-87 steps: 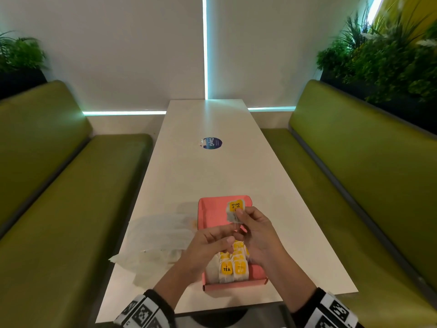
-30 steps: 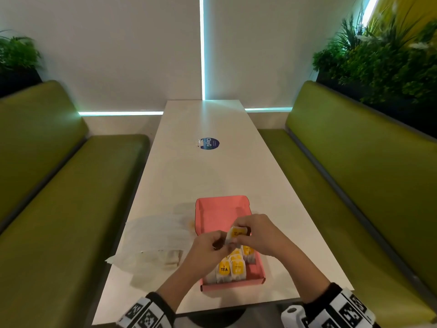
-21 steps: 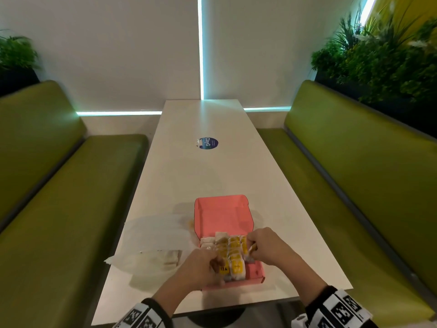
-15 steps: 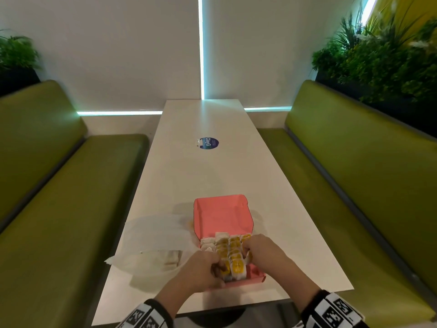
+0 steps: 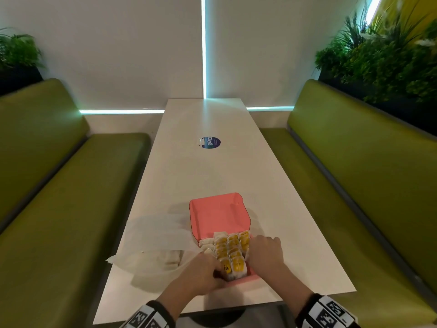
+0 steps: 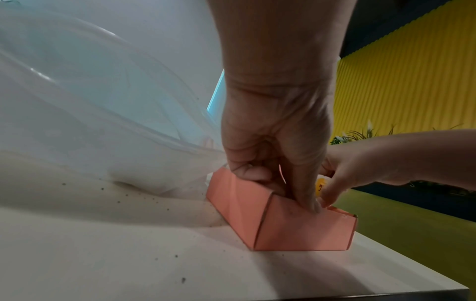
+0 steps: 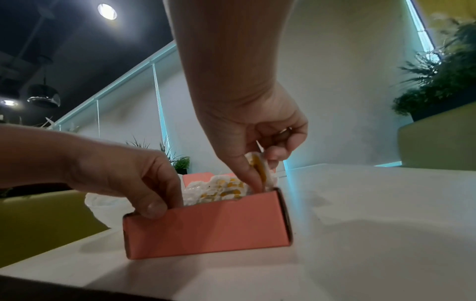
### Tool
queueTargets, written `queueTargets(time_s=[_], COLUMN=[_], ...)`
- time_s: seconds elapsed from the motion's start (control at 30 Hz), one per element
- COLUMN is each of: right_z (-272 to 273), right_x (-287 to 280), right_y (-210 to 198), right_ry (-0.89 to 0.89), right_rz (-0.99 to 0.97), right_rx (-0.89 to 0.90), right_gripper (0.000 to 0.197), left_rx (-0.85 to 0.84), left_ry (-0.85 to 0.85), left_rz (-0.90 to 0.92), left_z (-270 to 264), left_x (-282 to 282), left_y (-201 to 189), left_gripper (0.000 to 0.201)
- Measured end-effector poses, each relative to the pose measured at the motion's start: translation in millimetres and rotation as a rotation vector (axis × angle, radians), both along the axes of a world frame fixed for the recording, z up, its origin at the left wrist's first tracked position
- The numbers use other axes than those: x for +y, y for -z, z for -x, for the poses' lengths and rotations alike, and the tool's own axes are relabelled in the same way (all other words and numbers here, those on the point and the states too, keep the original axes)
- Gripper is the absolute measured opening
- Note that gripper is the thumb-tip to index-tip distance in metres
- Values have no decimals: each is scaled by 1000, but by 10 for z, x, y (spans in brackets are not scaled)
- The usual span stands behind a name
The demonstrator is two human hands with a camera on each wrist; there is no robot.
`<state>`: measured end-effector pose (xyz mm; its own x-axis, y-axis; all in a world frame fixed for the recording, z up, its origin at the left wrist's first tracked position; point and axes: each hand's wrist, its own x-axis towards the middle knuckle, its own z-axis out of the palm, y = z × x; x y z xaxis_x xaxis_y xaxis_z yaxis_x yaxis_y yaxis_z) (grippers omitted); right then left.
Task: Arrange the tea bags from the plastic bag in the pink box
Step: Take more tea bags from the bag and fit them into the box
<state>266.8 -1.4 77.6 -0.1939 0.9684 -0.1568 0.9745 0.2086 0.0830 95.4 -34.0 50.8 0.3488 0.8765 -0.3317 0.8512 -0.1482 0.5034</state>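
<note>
The pink box [image 5: 218,215] lies open on the white table [image 5: 203,171], its near half packed with rows of yellow-labelled tea bags [image 5: 233,250]. My left hand [image 5: 216,272] grips the box's near left corner, thumb on the outer front wall [image 7: 206,226] and fingers over the rim. My right hand [image 5: 251,253] is at the box's right side. In the right wrist view it [image 7: 265,173] pinches one tea bag [image 7: 253,160] and holds it upright against the right wall. The clear plastic bag [image 5: 153,242] lies left of the box with a few pale bags inside.
The table's near edge [image 5: 236,308] is just behind the box. Green benches [image 5: 354,185] run along both sides, with plants [image 5: 390,55] behind them. A round blue sticker [image 5: 210,142] sits mid-table.
Both hands held a tea bag above the box a second ago. They have dropped to it: the right now tucks the bag in at the right wall, the left has taken the near corner.
</note>
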Motion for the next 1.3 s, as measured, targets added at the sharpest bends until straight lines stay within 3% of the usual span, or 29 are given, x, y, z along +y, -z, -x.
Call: queueTargets(time_s=[0.13,0.47,0.53,0.63,0.67,0.77,0.97,1.3], right_z=[86,61,75,6,-39,-164,-177,-81], right_x=[-33,142,113,80,77,62,-109,-121], right_y=[18,103,54,84,100,80,115,327], right_ry=[31,-121,-82,26,42,129,-129,-38], right_rz=[11,11,-35,-105,-131,-89,60,126], right_rx=[-38,-109,-49,110,141,200,6,87], right_gripper=[21,28,25,52,50,17,19,31], left_rx=[15,7,3,11,11,-2,9,26], left_ry=[25,17,9,-3,-5,-2,7,3], left_rz=[-45,-58,-47,-17,-14,-5,-27,-84], left_z=[0,5,13,26,29,29,19,-32], left_x=[-9,-12,-17,-25,-22,-16,-28,-64], left_y=[3,40,44,49,47,39,-8,-29], left_gripper=[22,24,22,21,21,22,23,23])
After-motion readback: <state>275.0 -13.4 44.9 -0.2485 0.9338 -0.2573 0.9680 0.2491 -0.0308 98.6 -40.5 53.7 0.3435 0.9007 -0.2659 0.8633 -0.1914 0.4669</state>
